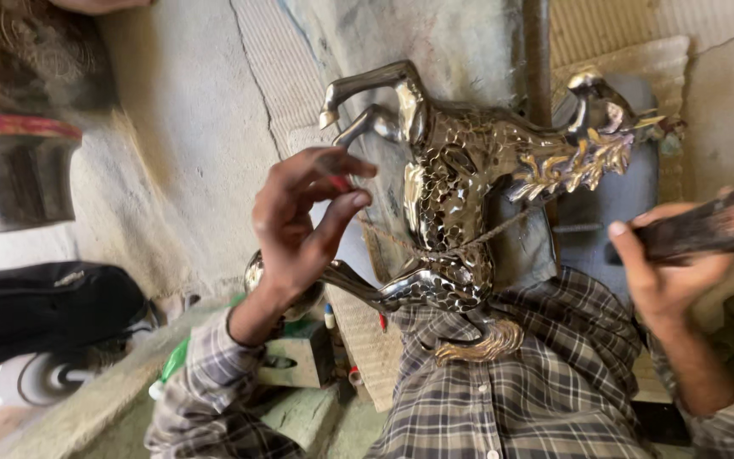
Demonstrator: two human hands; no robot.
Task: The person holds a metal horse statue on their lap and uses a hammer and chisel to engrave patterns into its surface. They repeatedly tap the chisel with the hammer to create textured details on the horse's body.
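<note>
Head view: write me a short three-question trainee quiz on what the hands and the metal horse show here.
1. True or false: the left hand grips the metal horse figure.
2. The right hand holds: A) a dark tool, B) a cup, C) nothing?
3. What colour are the horse's mane and tail?

Key: 1 false, it pinches something small and red beside it. 2 A. 3 Gold.

Surface: a rough grey concrete floor (189, 127), with a thin crack running across it.
Mat: a pale woven mat (639, 51) lies on the floor at its far right corner.
Left edge: a black bag (44, 310) rests there.
Near edge: a small green box (299, 357) sits beside scattered small bits.
</note>
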